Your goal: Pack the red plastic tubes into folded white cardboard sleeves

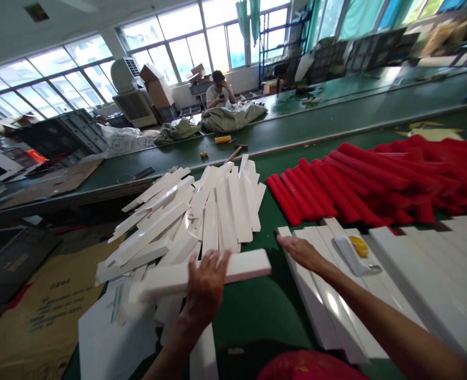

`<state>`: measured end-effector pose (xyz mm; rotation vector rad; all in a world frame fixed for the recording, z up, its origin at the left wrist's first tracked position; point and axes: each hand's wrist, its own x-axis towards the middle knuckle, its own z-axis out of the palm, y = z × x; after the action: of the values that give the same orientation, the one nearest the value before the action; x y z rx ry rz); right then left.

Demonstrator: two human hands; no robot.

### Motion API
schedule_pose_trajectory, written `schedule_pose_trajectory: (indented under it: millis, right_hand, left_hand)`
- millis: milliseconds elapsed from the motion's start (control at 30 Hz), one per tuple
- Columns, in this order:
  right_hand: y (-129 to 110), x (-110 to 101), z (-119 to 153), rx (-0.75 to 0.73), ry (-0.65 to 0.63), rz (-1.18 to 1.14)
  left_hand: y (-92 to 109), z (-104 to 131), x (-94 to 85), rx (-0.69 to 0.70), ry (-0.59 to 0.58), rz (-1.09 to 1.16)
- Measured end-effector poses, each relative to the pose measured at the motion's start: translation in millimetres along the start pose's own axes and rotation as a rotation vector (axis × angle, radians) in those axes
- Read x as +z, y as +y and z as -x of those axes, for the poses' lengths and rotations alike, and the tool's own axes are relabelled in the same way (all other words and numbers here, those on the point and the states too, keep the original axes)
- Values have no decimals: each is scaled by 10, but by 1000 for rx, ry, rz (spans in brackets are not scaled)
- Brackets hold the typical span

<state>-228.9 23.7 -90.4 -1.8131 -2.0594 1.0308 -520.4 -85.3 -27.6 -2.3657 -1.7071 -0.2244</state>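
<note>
My left hand (pixel 207 279) is closed over a long, narrow white box (pixel 249 264), held crosswise above the near edge of a loose pile of similar white boxes (pixel 233 206). The far left end of the held box is blurred. To the right, my right hand (pixel 299 252) has its fingers together at the far end of the leftmost white box (pixel 310 301) in a side-by-side row. Its fingertips are partly hidden. A white tape dispenser (pixel 346 258) with a yellow part lies on top of that row.
Red tube-like pieces (pixel 320 184) are heaped behind the row on the green table (pixel 265 311). White sheets (pixel 110 332) and brown cardboard (pixel 55 306) lie at left. Across a second green worktable (pixel 316 124), a person (pixel 220 92) sits beside grey-green cloth (pixel 233 117).
</note>
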Motion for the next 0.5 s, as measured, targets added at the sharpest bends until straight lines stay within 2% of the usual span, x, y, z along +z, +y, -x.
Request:
schedule_pose_trajectory:
  millis: [100, 167, 233, 300, 367, 433, 500]
  right_hand:
    - [-402, -240, -78, -128, -181, -450]
    - [-688, -380, -77, -231, -331, -687]
    - [-944, -470, -42, -341, -368, -666]
    - [-1133, -493, -9, -378, -250, -486]
    - [-1224, -460, -1, -330, -59, -329]
    - [-1208, -404, -21, -245, 113, -249]
    - [-1105, -346, -62, -170, 249, -244]
  left_hand:
    - [373, -397, -250, 425, 60, 12]
    - [613, -616, -243, 651, 34, -7]
    - [817, -769, -138, 754, -90, -50]
    - [970, -856, -11, 763, -223, -130]
    - [1051, -894, 67, 743, -260, -159]
    - [1052, -893, 62, 793, -189, -64]
    - [982, -860, -3, 928, -70, 100]
